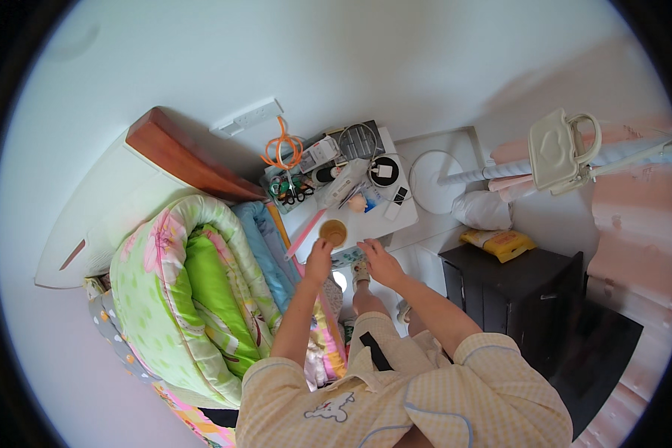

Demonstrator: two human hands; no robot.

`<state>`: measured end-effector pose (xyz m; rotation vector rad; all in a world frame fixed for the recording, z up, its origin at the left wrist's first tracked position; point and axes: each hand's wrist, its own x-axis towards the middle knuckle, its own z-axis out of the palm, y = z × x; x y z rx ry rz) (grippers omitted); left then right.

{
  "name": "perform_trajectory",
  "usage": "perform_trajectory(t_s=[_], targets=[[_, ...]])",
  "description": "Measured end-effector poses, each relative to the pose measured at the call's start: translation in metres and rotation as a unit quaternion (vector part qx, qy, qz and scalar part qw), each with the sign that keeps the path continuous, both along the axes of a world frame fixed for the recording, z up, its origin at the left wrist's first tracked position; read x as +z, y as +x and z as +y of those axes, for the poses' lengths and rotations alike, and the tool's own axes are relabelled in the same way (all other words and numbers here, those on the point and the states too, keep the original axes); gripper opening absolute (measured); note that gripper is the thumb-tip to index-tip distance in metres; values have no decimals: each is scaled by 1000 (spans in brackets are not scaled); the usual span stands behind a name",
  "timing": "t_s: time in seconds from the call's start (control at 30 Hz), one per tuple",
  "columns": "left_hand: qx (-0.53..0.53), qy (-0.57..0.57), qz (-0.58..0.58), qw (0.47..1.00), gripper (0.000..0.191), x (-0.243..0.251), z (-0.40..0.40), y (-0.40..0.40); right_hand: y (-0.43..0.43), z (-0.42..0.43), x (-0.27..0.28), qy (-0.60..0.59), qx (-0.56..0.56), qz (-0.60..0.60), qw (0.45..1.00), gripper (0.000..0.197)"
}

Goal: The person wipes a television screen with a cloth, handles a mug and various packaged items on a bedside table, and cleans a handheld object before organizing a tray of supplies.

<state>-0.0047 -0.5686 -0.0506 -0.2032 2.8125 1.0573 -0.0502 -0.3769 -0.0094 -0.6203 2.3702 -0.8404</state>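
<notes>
A round brown cup (333,233) is at the near edge of the small white table (364,224), seen from above. The fingers of my left hand (318,262) overlap its near left rim; whether they grip it or only touch it is unclear. To the right of the cup, my right hand (381,262) is in the air with its fingers apart, holding nothing. A pink stick-like object (305,234) lies left of the cup. Behind it are a clear plastic pouch (344,182), a small peach-coloured item (358,203) and a black-and-white object (396,203).
Scissors (297,193) lie in a bin at the table's back left, near an orange cable (283,148). Folded quilts (179,297) are piled on the left. On the right, a black cabinet (507,274) carries a yellow packet (498,243). A cream handbag (560,154) hangs from a rack.
</notes>
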Motion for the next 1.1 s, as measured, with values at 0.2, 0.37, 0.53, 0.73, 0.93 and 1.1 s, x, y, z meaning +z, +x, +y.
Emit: perform_trajectory(t_s=[0.2,0.37,0.53,0.73,0.93,1.1], targets=[[-141,76,35,986,26,33,32,-14,-2,6,-5,-7,65,122,990,40],[-186,81,88,975,27,20,47,-51,-1,31,-14,38,-91,71,993,16],[71,-105,161,979,57,-11,46,-113,13,63,-12,25,-158,24,987,15],[192,-247,8,950,91,-52,60,-152,46,102,-20,26,-205,-30,978,13],[205,-302,-5,931,79,-75,54,-162,65,122,-34,40,-281,-46,958,13],[157,-227,67,959,45,-71,38,-158,64,125,-39,22,-286,-35,957,12]])
